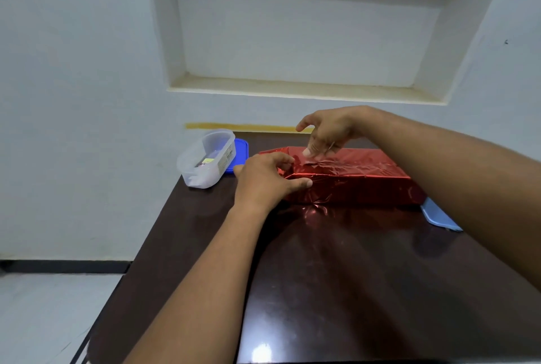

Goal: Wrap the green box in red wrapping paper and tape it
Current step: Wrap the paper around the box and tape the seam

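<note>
The box lies on the dark table, fully covered by shiny red wrapping paper (351, 179); no green shows. My left hand (266, 182) grips the left end of the package, thumb on the front face and fingers curled over the folded paper at the top edge. My right hand (325, 132) hovers over the top left of the package, fingertips pinching what looks like a small clear strip of tape down onto the paper seam. The paper is creased around the seam and at the bottom front corner.
A clear plastic tub (206, 158) stands on a blue lid (241, 155) at the table's back left corner. A light blue lid (439, 217) lies right of the package. The dark table (336, 276) reaches toward me; its left edge drops to the floor. A wall stands close behind.
</note>
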